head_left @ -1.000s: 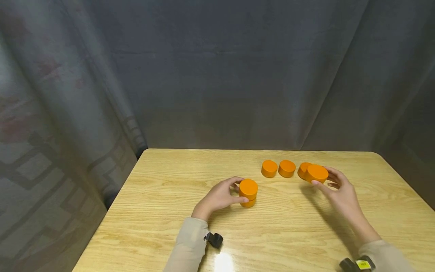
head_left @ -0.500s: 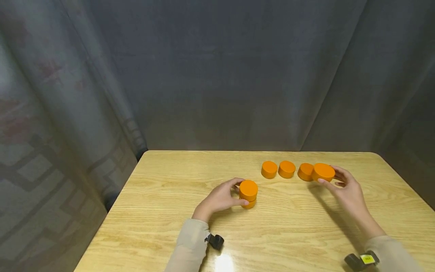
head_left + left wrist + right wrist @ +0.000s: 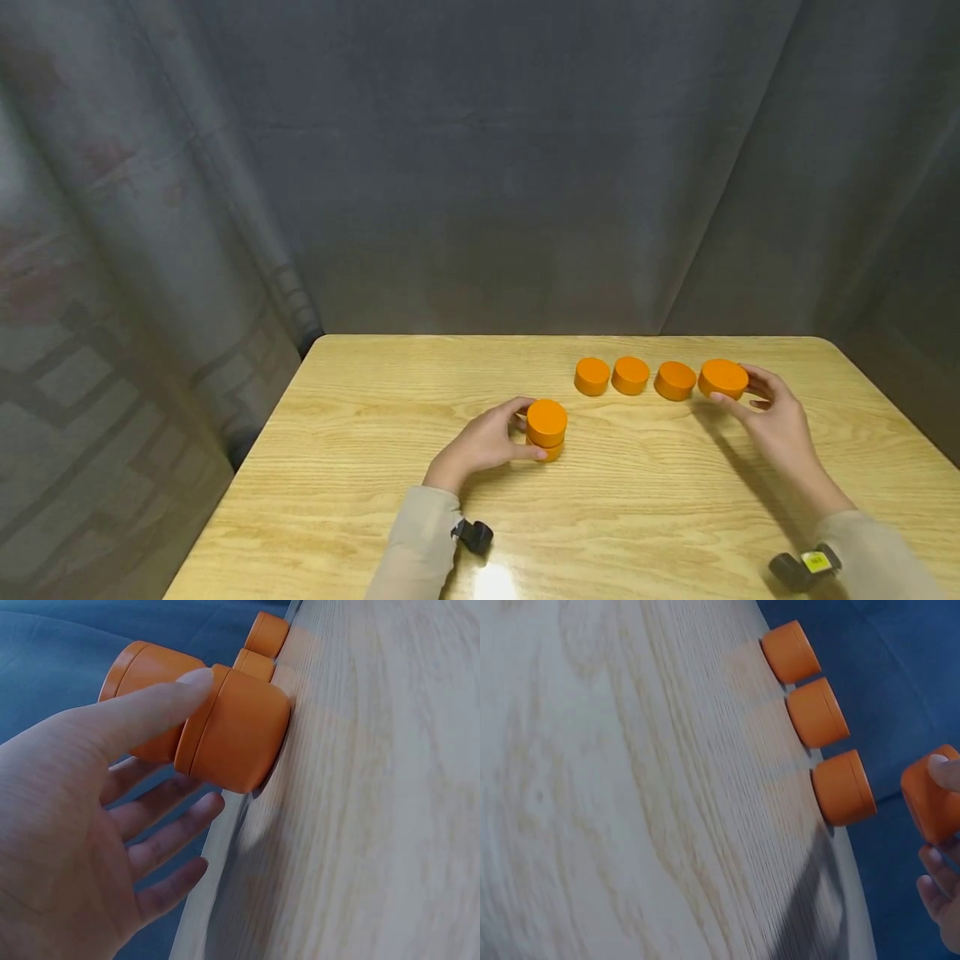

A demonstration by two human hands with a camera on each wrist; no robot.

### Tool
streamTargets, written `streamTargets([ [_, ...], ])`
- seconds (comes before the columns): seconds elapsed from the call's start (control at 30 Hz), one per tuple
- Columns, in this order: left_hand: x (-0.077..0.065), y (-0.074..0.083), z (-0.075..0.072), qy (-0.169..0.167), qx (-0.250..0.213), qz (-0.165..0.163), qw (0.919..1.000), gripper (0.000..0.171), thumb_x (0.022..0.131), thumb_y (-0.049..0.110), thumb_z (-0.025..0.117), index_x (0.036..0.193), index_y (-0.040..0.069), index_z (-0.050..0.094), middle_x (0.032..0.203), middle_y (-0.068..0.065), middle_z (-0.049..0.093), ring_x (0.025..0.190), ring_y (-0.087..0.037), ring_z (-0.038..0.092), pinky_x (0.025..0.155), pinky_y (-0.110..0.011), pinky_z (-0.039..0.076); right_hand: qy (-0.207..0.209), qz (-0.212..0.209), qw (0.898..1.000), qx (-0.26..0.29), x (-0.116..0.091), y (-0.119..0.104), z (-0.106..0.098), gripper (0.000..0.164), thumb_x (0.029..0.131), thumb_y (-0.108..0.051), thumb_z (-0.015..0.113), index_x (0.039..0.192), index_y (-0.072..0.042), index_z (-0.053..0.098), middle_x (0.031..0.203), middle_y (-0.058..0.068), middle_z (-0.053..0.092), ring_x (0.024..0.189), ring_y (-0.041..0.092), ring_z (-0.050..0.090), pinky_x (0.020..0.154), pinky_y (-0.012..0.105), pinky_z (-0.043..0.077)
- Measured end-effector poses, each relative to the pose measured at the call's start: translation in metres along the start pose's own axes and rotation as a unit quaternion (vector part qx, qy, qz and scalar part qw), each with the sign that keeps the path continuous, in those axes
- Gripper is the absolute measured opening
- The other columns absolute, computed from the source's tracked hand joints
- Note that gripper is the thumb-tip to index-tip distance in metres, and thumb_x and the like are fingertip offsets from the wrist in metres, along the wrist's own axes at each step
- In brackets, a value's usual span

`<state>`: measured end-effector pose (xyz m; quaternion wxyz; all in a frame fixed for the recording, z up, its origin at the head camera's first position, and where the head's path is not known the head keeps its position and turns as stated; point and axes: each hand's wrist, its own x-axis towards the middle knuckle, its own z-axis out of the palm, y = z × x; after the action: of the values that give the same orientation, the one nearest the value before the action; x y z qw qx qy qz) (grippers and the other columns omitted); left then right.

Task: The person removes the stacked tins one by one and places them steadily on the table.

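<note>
Two small round orange lidded jars stand stacked on the table, the upper jar (image 3: 546, 419) sitting on the lower jar (image 3: 244, 731). My left hand (image 3: 487, 437) holds this stack from the left, thumb in front and index finger behind. The left wrist view shows the thumb tip across the seam between the two, the other fingers loosely spread. My right hand (image 3: 780, 421) pinches another orange jar (image 3: 722, 377) between thumb and fingers, raised off the table. In the right wrist view this jar (image 3: 930, 796) hangs apart from the row of jars, partly cut off by the frame.
Three more orange jars form a row near the back edge: a left jar (image 3: 592, 377), a middle jar (image 3: 631, 376) and a right jar (image 3: 675, 381), with small gaps between. The pale wooden table (image 3: 360, 400) ends at a grey curtain (image 3: 480, 208).
My right hand has carried its jar to the right, from overlapping the row's right jar to beside it. The left hand stays at the stack, its thumb slightly lower.
</note>
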<state>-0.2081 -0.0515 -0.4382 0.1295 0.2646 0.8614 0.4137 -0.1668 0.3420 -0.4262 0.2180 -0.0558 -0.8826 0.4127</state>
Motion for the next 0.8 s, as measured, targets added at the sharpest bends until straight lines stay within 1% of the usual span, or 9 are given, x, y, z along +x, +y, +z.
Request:
streamTargets([
  [0.13, 0.001, -0.001, 0.0, 0.003, 0.013, -0.003, 0.9999, 0.068, 0.08, 0.038, 0.083, 0.139, 0.022, 0.054, 0.117, 0.009, 0.063, 0.106, -0.01, 0.059, 0.096, -0.037, 0.048, 0.0, -0.002, 1.0, -0.004, 0.003, 0.003, -0.002, 0.066, 0.092, -0.022, 0.073, 0.141, 0.01, 0.043, 0.124, 0.025, 0.052, 0.092, -0.017, 0.037, 0.074, 0.006, 0.035],
  [0.23, 0.002, -0.003, 0.001, 0.004, 0.024, -0.003, 0.9997, 0.066, 0.08, 0.039, 0.083, 0.137, 0.02, 0.056, 0.119, 0.009, 0.063, 0.107, -0.011, 0.058, 0.095, -0.035, 0.048, -0.002, 0.001, 1.0, -0.008, 0.004, 0.004, -0.004, 0.065, 0.093, -0.023, 0.072, 0.14, 0.011, 0.042, 0.124, 0.026, 0.051, 0.091, -0.017, 0.036, 0.073, 0.006, 0.035],
  [0.3, 0.002, -0.004, 0.002, 0.003, 0.03, -0.004, 0.9995, 0.066, 0.08, 0.04, 0.083, 0.137, 0.021, 0.056, 0.119, 0.009, 0.062, 0.108, -0.011, 0.058, 0.095, -0.034, 0.048, -0.007, 0.005, 1.0, -0.01, 0.005, 0.006, -0.005, 0.066, 0.093, -0.024, 0.071, 0.141, 0.011, 0.041, 0.126, 0.028, 0.05, 0.091, -0.017, 0.035, 0.073, 0.006, 0.035],
  [0.43, 0.002, -0.005, 0.002, 0.001, 0.03, -0.006, 0.9995, 0.064, 0.08, 0.04, 0.083, 0.136, 0.022, 0.057, 0.118, 0.01, 0.063, 0.107, -0.01, 0.058, 0.094, -0.033, 0.048, -0.022, 0.014, 1.0, -0.017, 0.008, 0.012, -0.006, 0.068, 0.095, -0.026, 0.069, 0.142, 0.012, 0.039, 0.131, 0.033, 0.048, 0.092, -0.015, 0.034, 0.071, 0.008, 0.034],
  [0.63, 0.002, -0.005, 0.003, -0.001, 0.024, -0.007, 0.9997, 0.063, 0.08, 0.04, 0.083, 0.134, 0.021, 0.058, 0.116, 0.01, 0.063, 0.106, -0.009, 0.059, 0.093, -0.032, 0.049, -0.043, 0.021, 0.998, -0.032, 0.013, 0.02, -0.006, 0.071, 0.095, -0.03, 0.069, 0.142, 0.013, 0.037, 0.132, 0.034, 0.048, 0.094, -0.011, 0.035, 0.071, 0.013, 0.034],
  [0.7, 0.002, -0.006, 0.003, -0.001, 0.024, -0.009, 0.9997, 0.063, 0.08, 0.04, 0.083, 0.134, 0.021, 0.058, 0.116, 0.01, 0.063, 0.105, -0.009, 0.058, 0.093, -0.032, 0.049, -0.048, 0.022, 0.998, -0.036, 0.015, 0.022, -0.005, 0.072, 0.095, -0.03, 0.069, 0.142, 0.013, 0.037, 0.132, 0.034, 0.048, 0.097, -0.003, 0.041, 0.071, 0.012, 0.035],
  [0.73, 0.003, -0.006, 0.003, -0.001, 0.025, -0.011, 0.9996, 0.062, 0.08, 0.04, 0.083, 0.134, 0.021, 0.058, 0.115, 0.01, 0.063, 0.105, -0.009, 0.058, 0.093, -0.032, 0.049, -0.051, 0.023, 0.998, -0.037, 0.016, 0.024, -0.005, 0.073, 0.095, -0.03, 0.069, 0.142, 0.013, 0.036, 0.132, 0.034, 0.047, 0.099, 0.004, 0.046, 0.071, 0.012, 0.035],
  [0.8, 0.003, -0.006, 0.003, -0.001, 0.027, -0.014, 0.9995, 0.062, 0.08, 0.04, 0.083, 0.133, 0.02, 0.058, 0.115, 0.009, 0.063, 0.105, -0.009, 0.058, 0.093, -0.032, 0.049, -0.057, 0.025, 0.997, -0.038, 0.018, 0.025, -0.004, 0.074, 0.095, -0.031, 0.069, 0.142, 0.015, 0.035, 0.133, 0.036, 0.046, 0.106, 0.022, 0.051, 0.07, 0.01, 0.036],
])
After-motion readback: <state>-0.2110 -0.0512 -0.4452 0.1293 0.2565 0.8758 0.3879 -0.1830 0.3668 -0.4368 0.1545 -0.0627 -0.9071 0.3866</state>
